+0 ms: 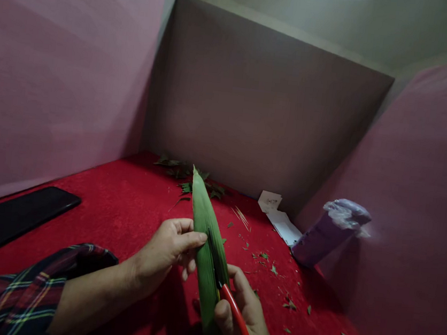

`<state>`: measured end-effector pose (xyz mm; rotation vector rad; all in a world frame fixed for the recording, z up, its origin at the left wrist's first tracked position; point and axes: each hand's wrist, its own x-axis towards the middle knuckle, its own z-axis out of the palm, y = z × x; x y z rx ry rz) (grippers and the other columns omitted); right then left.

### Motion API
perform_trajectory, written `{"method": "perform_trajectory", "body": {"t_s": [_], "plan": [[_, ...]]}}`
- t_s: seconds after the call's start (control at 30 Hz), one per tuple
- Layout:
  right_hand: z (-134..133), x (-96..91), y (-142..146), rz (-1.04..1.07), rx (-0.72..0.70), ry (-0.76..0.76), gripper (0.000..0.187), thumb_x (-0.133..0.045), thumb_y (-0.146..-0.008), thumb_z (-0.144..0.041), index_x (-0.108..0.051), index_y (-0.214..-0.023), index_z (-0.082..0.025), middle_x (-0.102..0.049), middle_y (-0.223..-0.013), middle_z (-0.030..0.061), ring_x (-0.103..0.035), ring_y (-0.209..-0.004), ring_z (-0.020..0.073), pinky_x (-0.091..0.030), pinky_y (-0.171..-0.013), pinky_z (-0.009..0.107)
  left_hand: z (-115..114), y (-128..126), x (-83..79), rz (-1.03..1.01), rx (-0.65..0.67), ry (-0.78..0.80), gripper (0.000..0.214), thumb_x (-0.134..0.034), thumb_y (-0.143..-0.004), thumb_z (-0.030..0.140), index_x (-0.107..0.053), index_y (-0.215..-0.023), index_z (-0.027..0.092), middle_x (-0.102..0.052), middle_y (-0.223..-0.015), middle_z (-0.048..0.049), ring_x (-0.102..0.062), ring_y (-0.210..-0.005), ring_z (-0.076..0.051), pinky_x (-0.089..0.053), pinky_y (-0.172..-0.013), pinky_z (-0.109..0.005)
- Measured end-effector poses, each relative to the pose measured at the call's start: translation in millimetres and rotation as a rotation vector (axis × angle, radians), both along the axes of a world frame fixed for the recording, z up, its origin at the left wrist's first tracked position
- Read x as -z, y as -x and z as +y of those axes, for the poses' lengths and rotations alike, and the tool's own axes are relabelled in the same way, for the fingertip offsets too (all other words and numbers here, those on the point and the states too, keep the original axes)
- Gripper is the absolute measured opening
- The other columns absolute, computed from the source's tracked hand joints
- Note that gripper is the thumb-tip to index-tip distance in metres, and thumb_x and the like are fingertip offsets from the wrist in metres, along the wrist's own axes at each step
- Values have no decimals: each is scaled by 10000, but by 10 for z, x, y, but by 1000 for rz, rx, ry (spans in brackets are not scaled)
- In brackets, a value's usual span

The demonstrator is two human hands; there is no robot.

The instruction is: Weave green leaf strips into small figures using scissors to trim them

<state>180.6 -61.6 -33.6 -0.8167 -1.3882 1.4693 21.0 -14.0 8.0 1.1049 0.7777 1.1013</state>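
Note:
A long green leaf [205, 224] stands tilted over the red cloth, its tip pointing away from me. My left hand [168, 250] pinches the leaf's left edge near its middle, thumb and fingers closed on it. My right hand [245, 315] grips red-handled scissors [236, 317] low on the leaf, their dark blade lying along the leaf's centre. The leaf's lower end is hidden behind my right hand.
A red cloth [122, 204] covers the surface, walled in by pink and grey panels. Leaf scraps [190, 177] lie at the back and scattered to the right. A black flat slab [8, 218] lies left, white paper [280, 217] and a purple container [329, 230] right.

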Motion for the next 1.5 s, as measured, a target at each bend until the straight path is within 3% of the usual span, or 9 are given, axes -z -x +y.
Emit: {"method": "perform_trajectory", "body": {"t_s": [0.4, 0.6, 0.83, 0.97, 1.3, 1.5], "plan": [[-11, -26, 18, 16, 60, -6, 555, -657, -666, -569, -465, -1019, -186, -487, -679, -29, -409, -548, 74, -316, -469, 172, -32, -18, 26, 1, 66, -1, 160, -565, -754, 270, -567, -743, 110, -612, -585, -50, -453, -367, -61, -377, -326, -162], [-8, -41, 19, -3, 77, -64, 519, -636, -680, -576, -489, -1005, -199, -437, -630, -46, -321, -484, 59, -244, -413, 163, -49, -32, 29, 0, 104, -8, 151, -564, -755, 266, -571, -728, 118, -601, -565, -41, -442, -346, -60, -372, -318, -162], [-5, -66, 22, -29, 68, -22, 549, -651, -647, -595, -482, -984, -196, -356, -592, -74, -266, -465, 48, -239, -424, 163, -11, -1, 15, -18, -8, -29, 195, -567, -761, 314, -564, -715, 124, -540, -546, 2, -471, -412, -80, -379, -341, -166], [8, -6, 16, 3, 31, -22, 530, -659, -660, -567, -457, -994, -208, -365, -585, -77, -289, -464, 52, -256, -420, 162, 19, 19, -2, -24, -40, -30, 197, -551, -771, 294, -590, -788, 101, -559, -575, -10, -464, -421, -70, -361, -354, -157], [20, 73, -3, 0, 26, -22, 572, -655, -659, -572, -458, -1043, -196, -368, -628, -61, -328, -493, 55, -343, -446, 176, 28, 12, 21, -27, -78, -13, 156, -597, -719, 258, -591, -724, 102, -555, -533, -5, -425, -373, -55, -355, -332, -153], [7, 46, 6, -4, 40, -4, 578, -664, -648, -569, -462, -1048, -204, -402, -668, -39, -354, -518, 70, -299, -429, 177, 43, 15, 35, -21, -109, -35, 149, -609, -712, 260, -584, -679, 117, -537, -506, 12, -419, -364, -57, -351, -322, -155]]}}
